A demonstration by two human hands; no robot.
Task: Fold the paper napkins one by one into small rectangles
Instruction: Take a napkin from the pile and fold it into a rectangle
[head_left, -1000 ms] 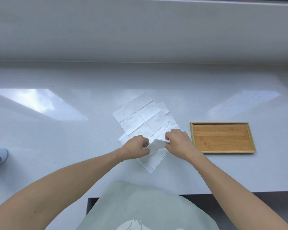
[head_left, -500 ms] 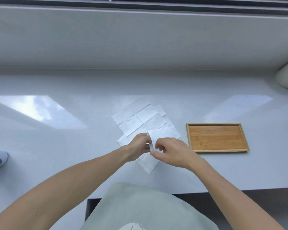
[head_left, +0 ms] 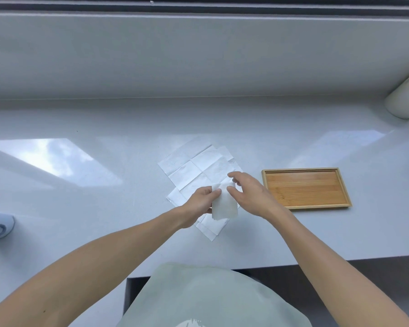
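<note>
Two hands meet over the desk point(head_left: 80, 232): the left hand point(head_left: 200, 204) pinches a folded napkin point(head_left: 224, 205) at its left edge, lifted above the stack of unfolded napkins point(head_left: 194, 166). Just right of it, the right hand point(head_left: 250, 194) hovers with fingers loosely spread, gripping nothing. Beyond lies a wooden tray point(head_left: 305, 188).
</note>
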